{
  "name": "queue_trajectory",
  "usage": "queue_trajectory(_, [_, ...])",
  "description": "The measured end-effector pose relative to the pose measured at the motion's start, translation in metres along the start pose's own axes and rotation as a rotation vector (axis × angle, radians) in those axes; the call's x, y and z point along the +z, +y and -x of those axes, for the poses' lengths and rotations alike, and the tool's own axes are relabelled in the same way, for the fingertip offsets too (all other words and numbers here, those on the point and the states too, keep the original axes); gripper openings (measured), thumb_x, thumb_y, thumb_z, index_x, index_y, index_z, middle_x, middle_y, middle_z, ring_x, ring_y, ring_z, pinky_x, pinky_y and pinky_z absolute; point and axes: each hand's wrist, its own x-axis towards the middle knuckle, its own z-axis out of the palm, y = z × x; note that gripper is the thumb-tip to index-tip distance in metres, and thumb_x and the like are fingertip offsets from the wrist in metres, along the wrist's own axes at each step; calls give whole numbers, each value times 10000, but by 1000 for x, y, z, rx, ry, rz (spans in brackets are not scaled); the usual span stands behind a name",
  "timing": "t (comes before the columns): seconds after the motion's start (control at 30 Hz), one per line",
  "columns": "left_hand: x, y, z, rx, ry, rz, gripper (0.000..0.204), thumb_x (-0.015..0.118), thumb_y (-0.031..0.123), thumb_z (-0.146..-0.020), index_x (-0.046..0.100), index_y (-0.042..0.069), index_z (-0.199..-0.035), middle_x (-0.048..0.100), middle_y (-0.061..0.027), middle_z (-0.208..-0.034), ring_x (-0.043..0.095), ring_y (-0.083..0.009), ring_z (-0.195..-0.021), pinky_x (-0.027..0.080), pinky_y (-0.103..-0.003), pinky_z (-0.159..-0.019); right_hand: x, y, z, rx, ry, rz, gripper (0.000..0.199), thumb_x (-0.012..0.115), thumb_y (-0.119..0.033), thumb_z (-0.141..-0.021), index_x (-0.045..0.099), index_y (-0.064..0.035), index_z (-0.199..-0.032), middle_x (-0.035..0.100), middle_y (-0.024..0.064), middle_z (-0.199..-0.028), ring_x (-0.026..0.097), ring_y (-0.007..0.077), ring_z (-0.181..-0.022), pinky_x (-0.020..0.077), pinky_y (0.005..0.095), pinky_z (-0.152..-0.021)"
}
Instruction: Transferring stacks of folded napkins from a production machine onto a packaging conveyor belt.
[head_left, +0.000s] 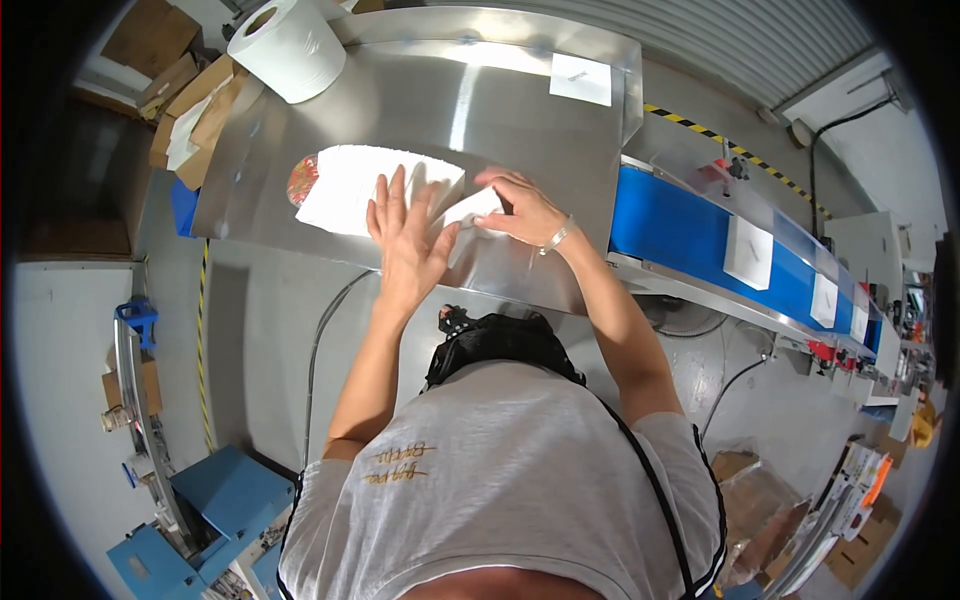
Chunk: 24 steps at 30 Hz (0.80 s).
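Note:
A long row of white, flat pieces, which look like paper packets standing pressed together, lies on the metal table. A red, patterned round thing shows partly at the row's left end. My left hand rests with spread fingers over the right end of the row. Just beside it, my right hand holds a small white packet between thumb and fingers. This packet is tilted, and its lower left edge is close to my left thumb; I cannot tell whether they touch.
A large white paper roll stands at the table's far left corner. One white square packet lies at the far right. A blue conveyor belt adjoins the table's right side, carrying several white packets. Cardboard boxes are at the left.

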Motion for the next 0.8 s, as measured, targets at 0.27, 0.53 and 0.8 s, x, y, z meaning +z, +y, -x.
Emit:
queue_trajectory(0.27, [6, -24, 4, -16, 134, -39, 307, 629, 21, -775, 647, 44, -1080, 510, -180, -1269, 409, -398, -1227, 275, -502, -1044, -72, 73, 100, 952, 430, -445, 326, 656, -325, -856, 598, -15, -936, 588, 45, -784, 465, 95, -713, 432, 282, -622])
queue_trajectory(0.53, [9, -24, 2, -28, 159, -16, 245, 618, -15, -752, 683, 83, -967, 491, -153, -1297, 370, -389, -1266, 210, -523, -1065, -110, 94, 122, 632, 588, 590, 555, 771, -298, -704, 567, 0, -1125, 616, 165, -1081, 574, 337, -994, 439, 401, -885])
queue_trajectory(0.8, [-3, -23, -1, 67, 21, -28, 260, 649, 29, -749, 676, 93, -999, 407, -166, -1384, 278, -394, -1331, 140, -516, -1088, -8, -18, -15, 73, -67, -176, 546, 724, -229, -767, 513, -88, -1251, 471, 132, -1305, 487, 305, -1152, 445, 376, -914])
